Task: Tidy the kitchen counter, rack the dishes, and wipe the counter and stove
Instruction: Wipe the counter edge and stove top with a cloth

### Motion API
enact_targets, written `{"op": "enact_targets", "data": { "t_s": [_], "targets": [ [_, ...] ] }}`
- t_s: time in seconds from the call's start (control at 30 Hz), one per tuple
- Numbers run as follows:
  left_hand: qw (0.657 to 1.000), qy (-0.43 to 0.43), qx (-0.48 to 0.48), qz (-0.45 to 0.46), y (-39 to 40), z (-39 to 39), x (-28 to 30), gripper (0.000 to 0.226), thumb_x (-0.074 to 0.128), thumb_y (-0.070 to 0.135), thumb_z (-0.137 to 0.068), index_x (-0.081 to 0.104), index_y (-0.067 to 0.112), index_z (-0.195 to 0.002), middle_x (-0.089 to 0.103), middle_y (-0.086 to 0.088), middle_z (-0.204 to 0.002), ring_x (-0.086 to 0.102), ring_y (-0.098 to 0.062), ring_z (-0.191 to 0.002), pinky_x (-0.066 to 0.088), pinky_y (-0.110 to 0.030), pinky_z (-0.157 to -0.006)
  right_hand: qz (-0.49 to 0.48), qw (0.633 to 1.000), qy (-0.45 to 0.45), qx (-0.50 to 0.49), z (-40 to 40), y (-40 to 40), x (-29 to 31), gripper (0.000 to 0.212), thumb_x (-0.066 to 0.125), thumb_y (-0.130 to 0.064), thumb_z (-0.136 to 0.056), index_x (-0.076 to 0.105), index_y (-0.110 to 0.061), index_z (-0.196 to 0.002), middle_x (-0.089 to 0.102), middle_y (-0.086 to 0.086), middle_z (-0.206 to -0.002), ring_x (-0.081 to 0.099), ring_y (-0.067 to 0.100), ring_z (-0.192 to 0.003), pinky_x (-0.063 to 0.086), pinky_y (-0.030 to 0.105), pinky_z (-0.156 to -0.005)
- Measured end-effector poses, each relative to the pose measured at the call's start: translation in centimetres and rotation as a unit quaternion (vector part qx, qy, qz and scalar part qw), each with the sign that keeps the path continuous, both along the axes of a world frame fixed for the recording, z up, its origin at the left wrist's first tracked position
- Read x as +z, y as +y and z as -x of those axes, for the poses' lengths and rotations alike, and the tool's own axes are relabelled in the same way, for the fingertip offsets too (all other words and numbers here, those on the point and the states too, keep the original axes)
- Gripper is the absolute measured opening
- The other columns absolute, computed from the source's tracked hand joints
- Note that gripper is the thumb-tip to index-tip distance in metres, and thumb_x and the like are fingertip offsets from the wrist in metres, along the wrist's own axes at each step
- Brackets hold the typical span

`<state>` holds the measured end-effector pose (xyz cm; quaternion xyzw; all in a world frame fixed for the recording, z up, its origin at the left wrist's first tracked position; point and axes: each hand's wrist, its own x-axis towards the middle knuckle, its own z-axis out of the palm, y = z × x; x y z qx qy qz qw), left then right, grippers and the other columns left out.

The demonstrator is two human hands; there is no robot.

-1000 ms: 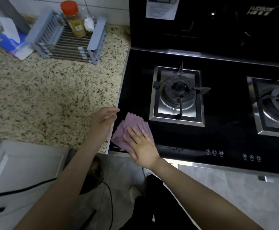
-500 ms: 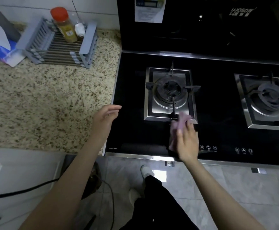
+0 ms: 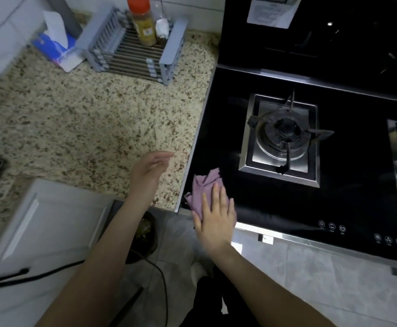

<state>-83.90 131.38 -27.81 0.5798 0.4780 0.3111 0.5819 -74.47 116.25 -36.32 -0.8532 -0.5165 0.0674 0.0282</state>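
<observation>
The right hand lies flat, fingers spread, pressing a purple cloth onto the black glass stove at its near left corner, just in front of the burner. Nothing is pinched; the palm alone pins it. The cloth looks soft, light and limp, already bunched into folds, so I'd guess it slides easily on the slick glass and is best driven from its middle under a flat palm. The left hand hovers open and empty over the speckled counter.

Paper notice — print unreadable.
</observation>
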Motion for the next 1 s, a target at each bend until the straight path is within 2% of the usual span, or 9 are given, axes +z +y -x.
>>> {"op": "enact_targets", "data": {
  "t_s": [0.13,0.2,0.3,0.37,0.43,0.6,0.73,0.87,1.0],
  "targets": [
    [0.999,-0.036,0.034,-0.020,0.6,2.1,0.7,0.028,0.059,-0.001,-0.084,0.071,0.024,-0.083,0.068,-0.006,-0.100,0.062,-0.016,-0.099,0.045,-0.020,-0.082,-0.048,0.990,0.062,0.116,4.1,2.5,1.6,0.062,0.079,-0.038,-0.064,0.065,-0.021,-0.122,0.059,0.004,-0.132,0.054,0.026,-0.124,0.046,0.044,-0.099],
    [0.997,-0.044,0.056,-0.026,0.9,2.9,1.3,0.028,0.057,-0.005,-0.084,0.069,0.019,-0.084,0.069,-0.001,-0.095,0.062,-0.011,-0.094,0.044,-0.015,-0.078,-0.160,0.945,0.256,0.124,5.1,2.3,1.7,0.045,0.070,-0.013,-0.079,0.062,-0.009,-0.124,0.060,0.008,-0.129,0.053,0.029,-0.124,0.044,0.047,-0.103],
    [0.994,-0.059,0.089,-0.036,1.1,3.8,2.1,0.027,0.055,-0.007,-0.083,0.068,0.016,-0.086,0.070,0.013,-0.084,0.061,-0.003,-0.085,0.045,-0.014,-0.076,-0.193,0.746,0.637,-0.039,6.4,1.8,4.3,0.033,0.047,-0.003,-0.096,0.051,-0.004,-0.130,0.057,0.011,-0.129,0.052,0.022,-0.123,0.039,0.039,-0.108],
    [0.992,-0.062,0.100,-0.046,1.1,4.0,2.7,0.025,0.056,-0.007,-0.083,0.068,0.014,-0.088,0.070,0.015,-0.081,0.059,-0.003,-0.080,0.045,-0.015,-0.074,-0.222,0.623,0.737,-0.138,5.8,2.0,6.1,0.029,0.046,-0.005,-0.096,0.053,-0.013,-0.123,0.064,0.000,-0.118,0.059,0.011,-0.112,0.046,0.027,-0.098],
    [0.991,-0.065,0.105,-0.053,1.2,3.9,3.2,0.024,0.056,-0.005,-0.083,0.069,0.015,-0.088,0.070,0.015,-0.082,0.061,-0.004,-0.082,0.047,-0.018,-0.074,-0.253,0.590,0.744,-0.187,3.3,2.4,7.2,0.022,0.046,-0.008,-0.096,0.058,-0.016,-0.112,0.069,-0.009,-0.101,0.063,0.005,-0.097,0.048,0.018,-0.084],
    [0.991,-0.074,0.093,-0.064,0.7,3.4,4.2,0.025,0.059,0.004,-0.082,0.071,0.026,-0.084,0.071,0.017,-0.086,0.063,0.003,-0.086,0.046,-0.009,-0.069,-0.275,0.850,0.392,-0.220,-4.9,1.9,6.8,0.045,0.044,-0.031,-0.098,0.045,-0.008,-0.136,0.047,0.011,-0.140,0.041,0.023,-0.132,0.029,0.038,-0.112],
    [0.993,-0.064,0.081,-0.061,0.2,3.7,4.2,0.028,0.061,0.009,-0.082,0.071,0.035,-0.082,0.071,0.011,-0.095,0.064,-0.003,-0.095,0.046,-0.010,-0.072,-0.138,0.967,0.206,-0.053,-5.3,1.5,4.4,0.078,0.026,-0.067,-0.084,0.030,-0.021,-0.147,0.023,0.012,-0.156,0.018,0.028,-0.144,0.012,0.049,-0.118],
    [0.993,-0.073,0.071,-0.062,0.3,3.9,4.0,0.029,0.059,0.002,-0.085,0.071,0.028,-0.083,0.071,0.019,-0.091,0.063,0.002,-0.092,0.046,-0.008,-0.072,0.080,0.990,0.042,0.108,-3.2,1.9,0.8,0.083,0.017,-0.074,-0.084,0.004,-0.027,-0.151,-0.019,0.013,-0.156,-0.020,0.035,-0.143,-0.018,0.049,-0.112],
    [0.993,-0.083,0.058,-0.063,1.0,4.3,3.2,0.029,0.059,-0.002,-0.085,0.071,0.024,-0.083,0.072,0.014,-0.092,0.065,-0.005,-0.095,0.048,-0.011,-0.076,0.079,0.989,-0.004,0.124,-3.6,3.7,0.3,0.072,0.009,-0.063,-0.088,0.012,-0.027,-0.151,-0.006,0.014,-0.157,-0.011,0.038,-0.144,-0.016,0.051,-0.112]
  ]
}}
